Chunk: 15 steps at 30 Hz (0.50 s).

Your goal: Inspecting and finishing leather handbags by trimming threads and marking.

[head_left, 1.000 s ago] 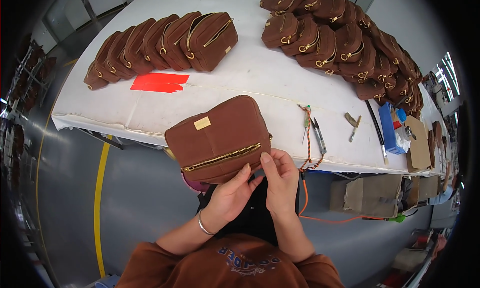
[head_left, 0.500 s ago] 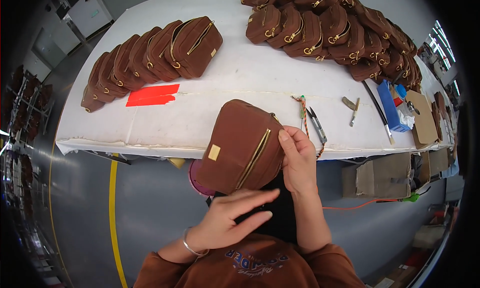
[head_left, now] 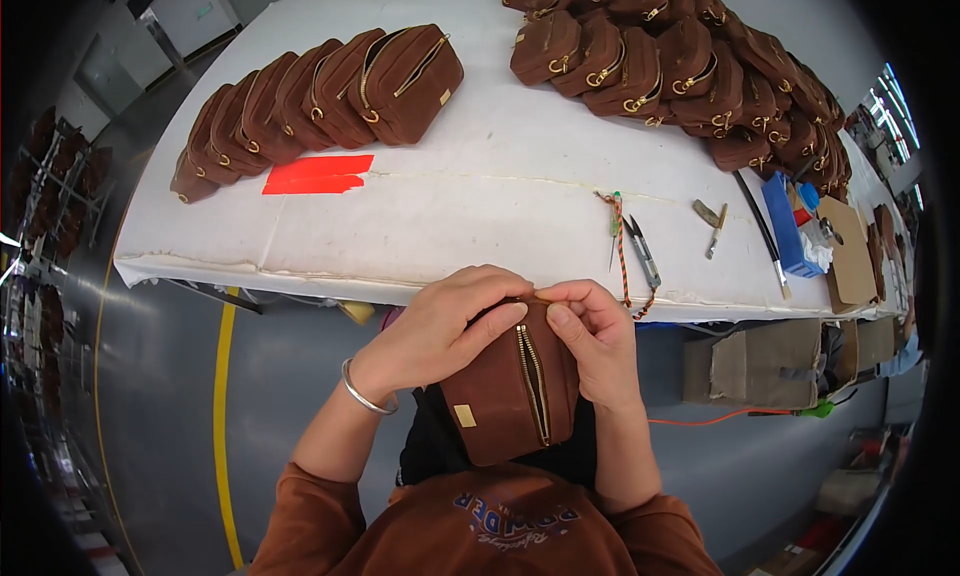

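My left hand (head_left: pixel 447 323) and my right hand (head_left: pixel 600 344) both pinch the far end of the brown bag (head_left: pixel 500 391). Its long side runs from there back to my shirt (head_left: pixel 510 521). Both hands are just as near.

A wide fisheye view looks from the person's head, the left of two side-by-side cameras, down and forward over a broad white cloth-covered desk (head_left: pixel 460 221). The bare left hand (head_left: pixel 440 321) and bare right hand (head_left: pixel 598 344) appear close, at the desk's near edge; the brown fabric shirt (head_left: pixel 420 521) fills the foreground before the desk.
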### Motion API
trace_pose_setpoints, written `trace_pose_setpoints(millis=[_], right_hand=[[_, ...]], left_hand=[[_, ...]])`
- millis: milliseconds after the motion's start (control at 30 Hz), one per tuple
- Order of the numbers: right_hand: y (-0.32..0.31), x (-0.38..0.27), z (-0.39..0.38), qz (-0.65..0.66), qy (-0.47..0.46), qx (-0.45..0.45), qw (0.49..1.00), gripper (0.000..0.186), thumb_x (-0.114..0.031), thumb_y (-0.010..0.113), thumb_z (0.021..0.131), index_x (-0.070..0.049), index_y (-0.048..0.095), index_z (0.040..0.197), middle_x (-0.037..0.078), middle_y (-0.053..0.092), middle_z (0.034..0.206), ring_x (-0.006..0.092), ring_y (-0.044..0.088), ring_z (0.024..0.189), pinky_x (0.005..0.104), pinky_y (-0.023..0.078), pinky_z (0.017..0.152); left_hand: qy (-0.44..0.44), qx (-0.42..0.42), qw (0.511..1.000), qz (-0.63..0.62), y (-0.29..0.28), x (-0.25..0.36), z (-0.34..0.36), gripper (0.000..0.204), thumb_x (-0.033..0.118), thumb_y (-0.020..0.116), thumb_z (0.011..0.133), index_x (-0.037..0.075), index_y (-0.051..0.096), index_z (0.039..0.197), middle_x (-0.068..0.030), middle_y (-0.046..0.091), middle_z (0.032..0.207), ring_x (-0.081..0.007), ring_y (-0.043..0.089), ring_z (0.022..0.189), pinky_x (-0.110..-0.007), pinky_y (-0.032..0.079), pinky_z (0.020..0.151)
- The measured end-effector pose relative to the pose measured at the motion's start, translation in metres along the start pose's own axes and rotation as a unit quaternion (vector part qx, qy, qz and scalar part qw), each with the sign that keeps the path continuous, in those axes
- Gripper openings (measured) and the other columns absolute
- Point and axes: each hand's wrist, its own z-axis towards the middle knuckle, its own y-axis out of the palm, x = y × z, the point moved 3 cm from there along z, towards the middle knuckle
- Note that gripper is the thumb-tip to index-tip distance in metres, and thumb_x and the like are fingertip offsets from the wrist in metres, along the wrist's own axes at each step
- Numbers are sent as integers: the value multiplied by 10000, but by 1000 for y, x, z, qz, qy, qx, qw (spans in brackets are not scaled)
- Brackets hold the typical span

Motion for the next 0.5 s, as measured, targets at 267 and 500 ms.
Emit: trace_pose_setpoints(millis=[267,500], right_hand=[[-7,6,-4,-7,11,13,1000,154,-55,632,952,33,645,1078,12,669,866,32,576,753,160,449,670],[-10,13,1,-1,38,30,999,122,-76,650,948,26,644,1015,30,690,864,31,590,756,165,450,672]], left_hand=[[8,-39,999,-1,12,-10,-3,179,165,547,977,-5,601,987,-126,595,899,-285,571,859,-365,461,794],[10,-54,995,-83,11,-23,-6,222,189,537,1001,5,555,878,-80,497,793,-226,462,761,-315,407,734]])
